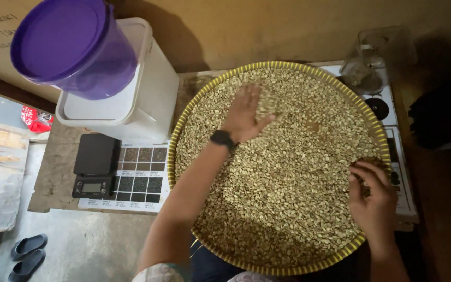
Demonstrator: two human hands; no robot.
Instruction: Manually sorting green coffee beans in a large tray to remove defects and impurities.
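A black scale sits well left of the left hand; that hand lies open, palm down on the beans filling the tray; the right hand, by the tray's right rim, curls around some beans.

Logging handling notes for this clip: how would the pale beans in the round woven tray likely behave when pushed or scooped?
The beans lie as loose small pieces, so they would probably slide and spill rather than move as one mass. The left hand lies spread on them, suggesting they shift easily under a palm. The tray's yellow rim looks low, so a hard push might send some over it.
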